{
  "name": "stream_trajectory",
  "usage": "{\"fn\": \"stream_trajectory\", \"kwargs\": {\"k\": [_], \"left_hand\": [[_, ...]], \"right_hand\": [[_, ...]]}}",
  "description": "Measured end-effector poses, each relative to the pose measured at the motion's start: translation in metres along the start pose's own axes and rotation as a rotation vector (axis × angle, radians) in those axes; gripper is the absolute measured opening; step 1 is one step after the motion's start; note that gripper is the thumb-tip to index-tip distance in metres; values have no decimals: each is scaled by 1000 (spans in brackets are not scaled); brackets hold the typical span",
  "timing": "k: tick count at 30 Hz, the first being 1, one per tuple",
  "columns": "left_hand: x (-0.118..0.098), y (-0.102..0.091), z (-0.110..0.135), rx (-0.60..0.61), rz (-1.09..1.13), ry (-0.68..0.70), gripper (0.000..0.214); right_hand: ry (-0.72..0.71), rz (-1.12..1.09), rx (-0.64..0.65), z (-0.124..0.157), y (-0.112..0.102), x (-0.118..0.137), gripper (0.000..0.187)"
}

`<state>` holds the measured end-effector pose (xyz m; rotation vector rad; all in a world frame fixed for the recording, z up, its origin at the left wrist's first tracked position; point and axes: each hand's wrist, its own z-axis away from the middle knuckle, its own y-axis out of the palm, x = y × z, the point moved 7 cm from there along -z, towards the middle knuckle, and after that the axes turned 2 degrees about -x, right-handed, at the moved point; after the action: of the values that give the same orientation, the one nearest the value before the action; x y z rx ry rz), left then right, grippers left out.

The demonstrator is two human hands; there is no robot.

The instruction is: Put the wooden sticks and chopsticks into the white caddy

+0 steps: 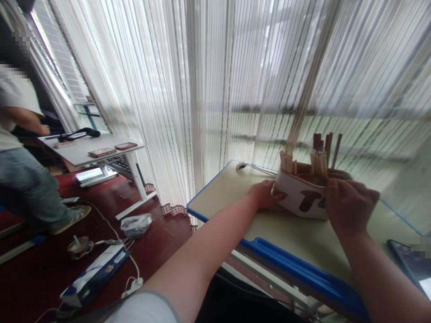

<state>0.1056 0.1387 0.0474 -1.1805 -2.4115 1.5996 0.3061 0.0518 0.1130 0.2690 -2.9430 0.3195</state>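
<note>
A pale fabric storage bin with large dark lettering stands on the desk. Bundles of wooden chopsticks and several darker sticks poke up out of it. My left hand grips the bin's left side low down, thumb on the front. At the right front rim, my right hand has its fingers closed on the edge and covers part of the lettering. Behind the left hand lies a metal ladle, its handle reaching toward the bin. The bin's inside is mostly hidden.
A phone-like dark device lies at the desk's right. Sheer curtains hang behind. On the left, a person stands by a white table with phones. Cables, a box and a plastic bag are on the floor.
</note>
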Motion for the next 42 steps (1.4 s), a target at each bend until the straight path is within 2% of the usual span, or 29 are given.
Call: {"fn": "stream_trajectory", "kwargs": {"k": [2, 4, 9, 11, 14, 17, 20, 22, 24, 26, 28, 29, 30, 32, 34, 36, 39, 42], "left_hand": [[-1, 6, 2, 103, -75, 5, 67], [-3, 6, 3, 128, -111, 32, 75], [-2, 5, 4, 136, -152, 56, 84], [1, 5, 3, 137, -166, 58, 82], [4, 10, 1, 177, -178, 79, 77], [7, 13, -1, 183, -133, 87, 74], [13, 14, -4, 182, -6, 77, 69], [25, 9, -8, 108, 65, 38, 58], [45, -2, -13, -41, 61, -48, 44], [70, -11, -18, -157, -12, -185, 44], [94, -12, -24, -134, -115, -315, 59], [102, -10, -29, -98, -173, -324, 66], [107, -8, -34, -59, -232, -295, 70], [108, -2, -47, -6, -324, -139, 72], [118, 0, -58, 15, -366, -164, 78], [121, 4, -71, 23, -403, -99, 82], [115, 14, -88, 61, -448, 88, 80], [117, 19, -97, 66, -445, 120, 71]], "right_hand": [[-12, 29, -68, 4, 0, -4, 27], [-29, 41, -108, 9, -3, -5, 26], [-222, 52, 35, 21, 3, 18, 29], [-283, 86, -1, 24, 3, 25, 32], [-301, 86, -72, 26, 5, 27, 35], [-315, 65, -30, 26, 11, 27, 33], [-294, 42, -30, 23, 7, 31, 40], [-261, 19, -27, 22, 1, 36, 43], [-269, -18, 12, 23, 0, 45, 42], [-316, -83, 16, 26, -2, 58, 38], [-387, -138, 68, 32, 1, 73, 32], [-427, -160, 117, 35, 4, 81, 28], [-466, -185, 169, 39, 8, 89, 25], [-529, -264, 243, 47, 13, 104, 21], [-557, -341, 307, 54, 19, 114, 21], [-583, -406, 391, 64, 27, 123, 24], [-580, -441, 540, 76, 40, 128, 25], [-540, -445, 615, 80, 47, 129, 22]]}}
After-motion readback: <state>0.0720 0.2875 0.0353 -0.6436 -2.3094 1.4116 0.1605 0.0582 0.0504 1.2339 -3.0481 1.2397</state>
